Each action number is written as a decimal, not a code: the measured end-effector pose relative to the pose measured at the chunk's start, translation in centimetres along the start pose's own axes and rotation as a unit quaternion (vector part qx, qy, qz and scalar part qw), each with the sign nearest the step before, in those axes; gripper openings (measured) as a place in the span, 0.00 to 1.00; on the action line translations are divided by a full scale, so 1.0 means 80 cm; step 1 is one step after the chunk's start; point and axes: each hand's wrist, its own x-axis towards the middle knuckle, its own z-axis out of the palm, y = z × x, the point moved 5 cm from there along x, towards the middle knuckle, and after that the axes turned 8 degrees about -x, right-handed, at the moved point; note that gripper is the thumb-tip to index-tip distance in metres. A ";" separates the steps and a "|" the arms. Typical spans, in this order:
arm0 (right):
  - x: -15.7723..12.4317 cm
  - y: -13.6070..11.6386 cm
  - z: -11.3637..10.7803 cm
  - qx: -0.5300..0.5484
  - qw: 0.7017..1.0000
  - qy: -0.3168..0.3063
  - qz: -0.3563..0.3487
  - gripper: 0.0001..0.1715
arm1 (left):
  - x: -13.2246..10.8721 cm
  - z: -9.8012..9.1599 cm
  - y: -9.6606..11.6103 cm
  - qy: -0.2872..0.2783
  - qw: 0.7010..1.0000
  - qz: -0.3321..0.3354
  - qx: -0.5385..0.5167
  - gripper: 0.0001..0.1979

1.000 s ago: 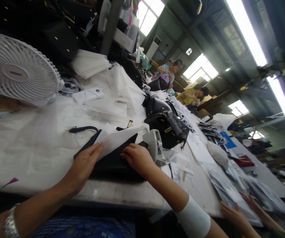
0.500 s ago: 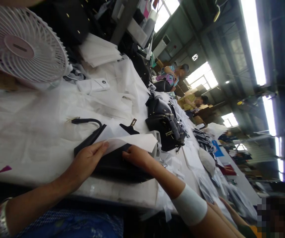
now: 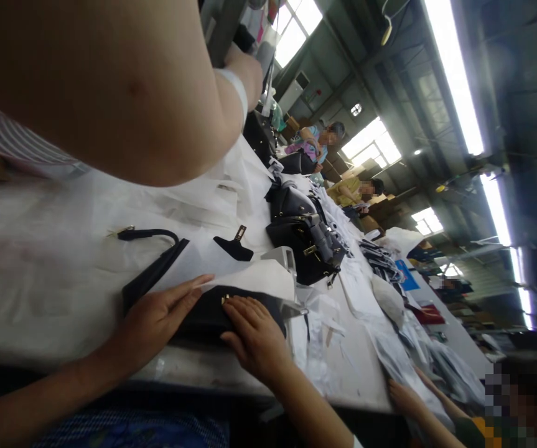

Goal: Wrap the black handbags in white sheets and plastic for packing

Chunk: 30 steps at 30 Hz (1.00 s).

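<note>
A black handbag (image 3: 203, 325) lies on the white-covered bench in front of me, a pale lining sheet (image 3: 268, 278) sticking up from its opening. My left hand (image 3: 160, 320) is closed at the bag's upper edge, pinching the sheet between thumb and fingers. Laid over the bag's front, my right hand (image 3: 261, 339) has its fingers stretched out, the tips beside a small gold clasp (image 3: 226, 299). Behind the opening rises a black flap tab (image 3: 234, 247) with gold hardware. The curved handle (image 3: 154, 233) extends toward the left.
Another person's bare arm (image 3: 156, 93) crosses the upper left, partly covering a fan (image 3: 11, 134). More black bags (image 3: 303, 239) stand beyond mine. Clear plastic (image 3: 322, 317) lies to the right, and a co-worker's hand (image 3: 406, 398) is at the bench edge.
My right hand has drawn back from the opening and flattened onto the bag's front, where the gold clasp now shows. Another person's arm has come in at upper left.
</note>
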 end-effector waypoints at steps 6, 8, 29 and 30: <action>-0.022 -0.033 -0.053 -0.074 0.978 0.181 -0.078 0.20 | -0.011 0.015 -0.006 -0.043 0.982 0.117 0.144 0.22; -0.022 -0.029 -0.065 -0.138 0.970 0.194 -0.052 0.25 | -0.013 0.020 -0.007 -0.063 0.965 0.159 0.198 0.21; -0.078 0.017 0.097 -0.019 0.995 0.010 0.102 0.38 | -0.007 0.014 -0.012 -0.248 0.767 0.386 0.448 0.27; -0.080 0.018 0.100 -0.005 0.994 0.011 0.109 0.39 | -0.009 0.013 -0.018 -0.247 0.767 0.381 0.453 0.27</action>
